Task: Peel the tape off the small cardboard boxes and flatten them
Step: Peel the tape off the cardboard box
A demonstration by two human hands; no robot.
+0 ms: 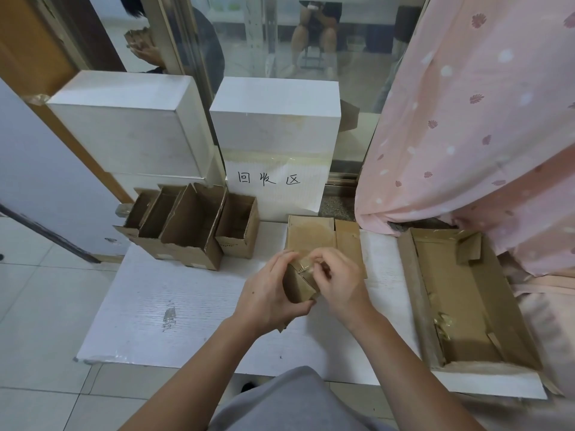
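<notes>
A small brown cardboard box (299, 283) sits in my left hand (270, 298), held just above the white board (186, 306). My right hand (337, 279) pinches clear tape (306, 263) at the box's top edge. Flattened cardboard pieces (323, 236) lie on the board right behind my hands. Several open small boxes (189, 225) stand in a row at the board's back left.
A large shallow cardboard tray (466, 293) with tape scraps lies at the right. Two white blocks (275, 119) stand behind, one bearing a handwritten paper label. A pink curtain (482, 119) hangs at the right. Tiled floor lies to the left.
</notes>
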